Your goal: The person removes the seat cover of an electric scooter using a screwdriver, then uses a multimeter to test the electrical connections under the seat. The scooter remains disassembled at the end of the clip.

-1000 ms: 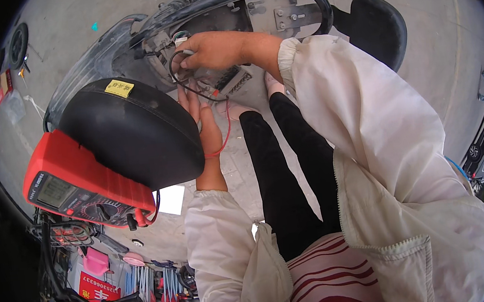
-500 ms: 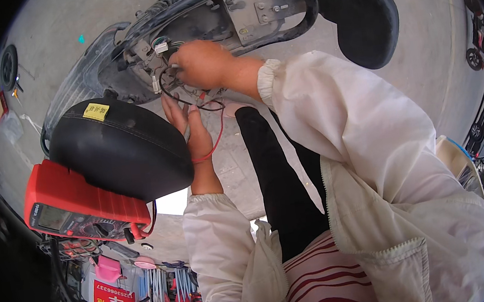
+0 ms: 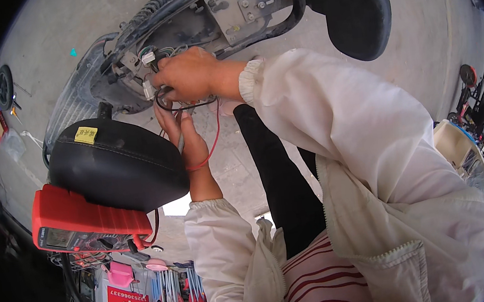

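Left hand [image 3: 185, 136] pinches a grey probe [image 3: 181, 144]; right hand [image 3: 188, 75], at its twelve o'clock, grips black lead [image 3: 195, 106], apparently touching white connector [image 3: 149, 90].

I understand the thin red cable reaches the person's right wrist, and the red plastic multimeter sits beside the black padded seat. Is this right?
Not the right wrist: the head view shows the thin red cable at the wrist of the left hand. The multimeter does sit beside the seat.

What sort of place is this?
Probably an informal scooter repair spot on paved ground, likely outdoors: a partly stripped scooter with exposed wiring, a red multimeter beside the black seat, and a loose wheel at far left.
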### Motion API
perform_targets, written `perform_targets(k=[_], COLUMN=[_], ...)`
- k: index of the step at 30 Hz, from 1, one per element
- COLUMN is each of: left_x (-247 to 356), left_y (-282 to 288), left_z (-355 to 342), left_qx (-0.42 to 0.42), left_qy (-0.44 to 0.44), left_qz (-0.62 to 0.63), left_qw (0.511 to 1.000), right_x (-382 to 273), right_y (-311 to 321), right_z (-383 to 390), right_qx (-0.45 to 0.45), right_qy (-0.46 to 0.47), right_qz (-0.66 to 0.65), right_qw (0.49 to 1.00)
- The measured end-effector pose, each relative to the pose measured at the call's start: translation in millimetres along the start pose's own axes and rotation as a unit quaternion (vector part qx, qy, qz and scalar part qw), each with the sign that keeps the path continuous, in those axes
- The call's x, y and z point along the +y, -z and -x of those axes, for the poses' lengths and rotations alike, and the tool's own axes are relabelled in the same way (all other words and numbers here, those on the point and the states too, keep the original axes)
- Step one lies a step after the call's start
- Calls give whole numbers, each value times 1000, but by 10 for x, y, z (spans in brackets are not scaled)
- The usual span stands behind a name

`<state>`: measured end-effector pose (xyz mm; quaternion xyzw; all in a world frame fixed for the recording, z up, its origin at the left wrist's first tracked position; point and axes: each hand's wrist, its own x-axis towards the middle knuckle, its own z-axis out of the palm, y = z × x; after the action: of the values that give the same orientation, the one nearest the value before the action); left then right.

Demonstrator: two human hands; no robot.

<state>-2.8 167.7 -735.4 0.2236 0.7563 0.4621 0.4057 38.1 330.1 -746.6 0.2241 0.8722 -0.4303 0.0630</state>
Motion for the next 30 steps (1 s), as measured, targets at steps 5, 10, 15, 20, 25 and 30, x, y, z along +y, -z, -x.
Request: perform_targets(k=[5,10,15,20,25,30], left_x=[56,68,64,-22,-114,12], left_y=[-20,-19,-12,10,-67,-37], left_z=[-7,-25,-24,-12,-9,-49], left_qx=[-2,-10,-6,-22,32,-2], left_qy=[-10,-14,-9,-19,-31,-1], left_qz=[25,6,-14,-26,111,106], left_qw=[1000,1000,1000,999,993,994], right_x=[15,29,-18,-2,-2,50], right_y=[-97,-199,-214,-232,-197,-187], right_z=[-13,38,60,129,197,241], right_qx=[57,136,162,161,131,141], right_qy=[0,-39,-13,16,33,63], right_qz=[-60,-104,-79,-9,40,46], right_qw=[997,984,984,987,990,987])
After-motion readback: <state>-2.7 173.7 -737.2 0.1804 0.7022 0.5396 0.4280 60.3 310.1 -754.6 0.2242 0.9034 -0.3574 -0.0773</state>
